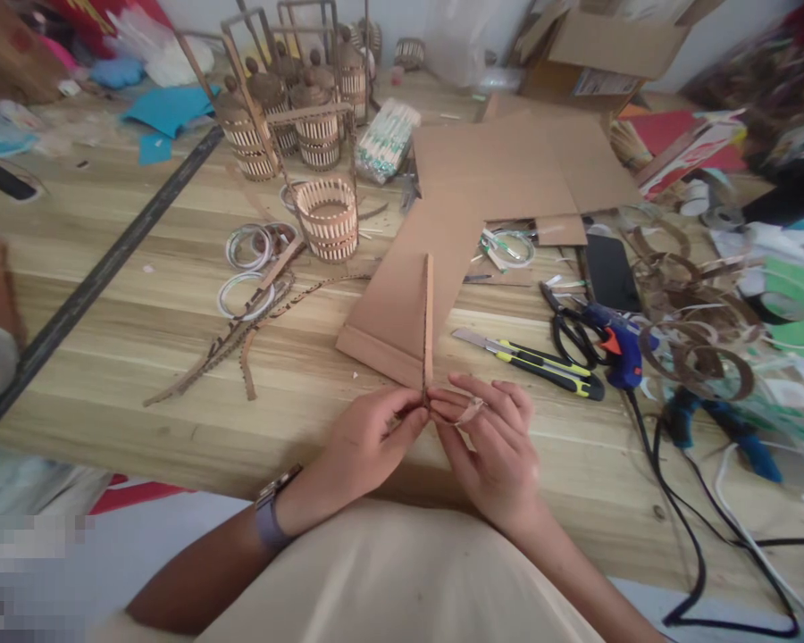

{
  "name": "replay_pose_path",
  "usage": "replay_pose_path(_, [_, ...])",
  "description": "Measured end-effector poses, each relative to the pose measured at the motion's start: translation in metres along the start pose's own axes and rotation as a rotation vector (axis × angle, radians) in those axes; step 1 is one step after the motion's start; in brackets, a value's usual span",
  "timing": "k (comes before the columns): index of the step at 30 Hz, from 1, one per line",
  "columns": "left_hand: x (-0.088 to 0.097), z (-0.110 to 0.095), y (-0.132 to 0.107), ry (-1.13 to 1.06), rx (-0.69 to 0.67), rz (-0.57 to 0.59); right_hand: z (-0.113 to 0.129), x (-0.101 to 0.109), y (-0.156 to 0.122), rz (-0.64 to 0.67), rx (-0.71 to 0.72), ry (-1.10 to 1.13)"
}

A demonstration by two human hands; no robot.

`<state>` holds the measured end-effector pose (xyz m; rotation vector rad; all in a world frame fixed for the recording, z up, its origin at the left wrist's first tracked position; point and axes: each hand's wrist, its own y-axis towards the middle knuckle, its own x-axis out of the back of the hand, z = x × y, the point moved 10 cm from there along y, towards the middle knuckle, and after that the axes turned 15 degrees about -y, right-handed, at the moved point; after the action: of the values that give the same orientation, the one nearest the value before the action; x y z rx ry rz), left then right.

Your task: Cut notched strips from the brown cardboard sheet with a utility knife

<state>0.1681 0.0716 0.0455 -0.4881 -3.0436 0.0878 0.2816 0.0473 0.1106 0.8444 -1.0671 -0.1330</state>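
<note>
Far left: one long black bar (pixel 124 237). Next, white rings (pixel 230 248), two in full view; beyond, lidded baskets (pixel 318 138), at least four, contents hidden. One open basket (pixel 328 243) in front, inner wall visible. Left hand (pixel 368 438) pinches one cardboard strip (pixel 429 317), which reaches over a cardboard sheet (pixel 392 304). One clear packet (pixel 387 143), many sticks inside. Right hand (pixel 492 446): fingers narrow, touching strip's near end; grip uncertain. Rightward: one cutter (pixel 542 364), one blue glue gun (pixel 623 353).
</note>
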Motion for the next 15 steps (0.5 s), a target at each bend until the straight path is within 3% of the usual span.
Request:
replay_pose_path(6, [0.0002, 0.0047, -0.0008, -0.058, 0.027, -0.038, 0.0085, -0.0015, -0.0014, 0.007, 0.055, -0.043])
replay_pose_path(15, [0.0007, 0.0103, -0.0019, -0.070, 0.075, -0.050, -0.0012, -0.0061, 0.0014, 0.027, -0.042, 0.011])
